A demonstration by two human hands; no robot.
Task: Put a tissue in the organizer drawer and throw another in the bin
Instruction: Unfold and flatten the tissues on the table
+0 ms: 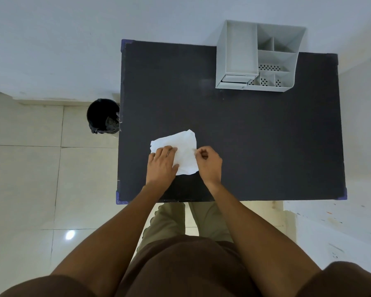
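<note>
Left hand (162, 162) fingers spread flat on a tissue (185, 146), right hand (208, 162) fingers pinching its edge; organizer (234, 50) and bin (103, 115) beyond, neither step apparently done.

A dark table (255, 136) with purple-taped corners stands against a plain pale wall (73, 39). Glossy cream floor tiles (26, 179) lie beyond its left edge. A bright light reflection (70, 234) shines on one tile.
</note>
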